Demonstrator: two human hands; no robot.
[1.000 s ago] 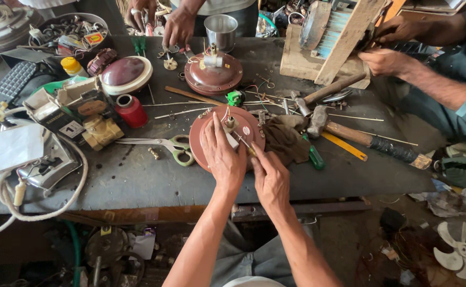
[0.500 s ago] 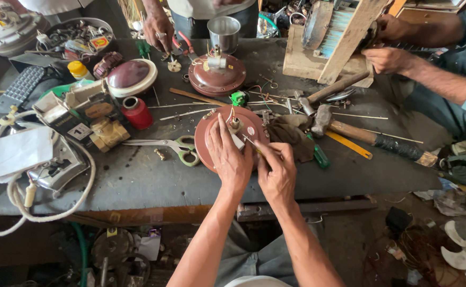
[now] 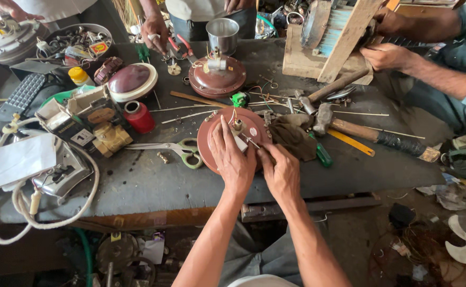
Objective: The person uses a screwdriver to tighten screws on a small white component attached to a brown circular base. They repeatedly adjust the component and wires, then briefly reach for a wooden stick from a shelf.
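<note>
Two hands rest on a round reddish-brown fan motor housing point(image 3: 217, 139) lying flat on the dark bench point(image 3: 153, 183). The left hand point(image 3: 233, 157) lies flat over the near half of the disc, its fingers point(image 3: 225, 133) held close together and pointing at the small hub with coloured wires point(image 3: 236, 125) at the centre. The right hand point(image 3: 281, 171) sits at the disc's near right edge, its fingers point(image 3: 267, 154) curled and pinching a thin metal tool point(image 3: 251, 141) whose tip reaches in toward the hub; I cannot tell exactly what kind of tool it is.

Just right of the right fingers lies a crumpled brown rag point(image 3: 292, 135), with a green-handled screwdriver point(image 3: 321, 154) against it. Beyond the rag, farther right, lie two hammers point(image 3: 349, 126) and a yellow strip point(image 3: 351, 142). Left of the left fingers, near the disc, lie green-handled scissors point(image 3: 177, 149), then a red spool point(image 3: 139, 117) and a brass fitting point(image 3: 110, 138). Past the fingertips sits a second brown motor housing point(image 3: 217, 79), with a steel cup point(image 3: 223, 34) behind it.

Other people's hands work at the far edge: one hand point(image 3: 156, 32) by red-handled pliers point(image 3: 180, 47), and another person's hands point(image 3: 387, 53) on a wooden frame point(image 3: 331, 45) at the far right.
</note>
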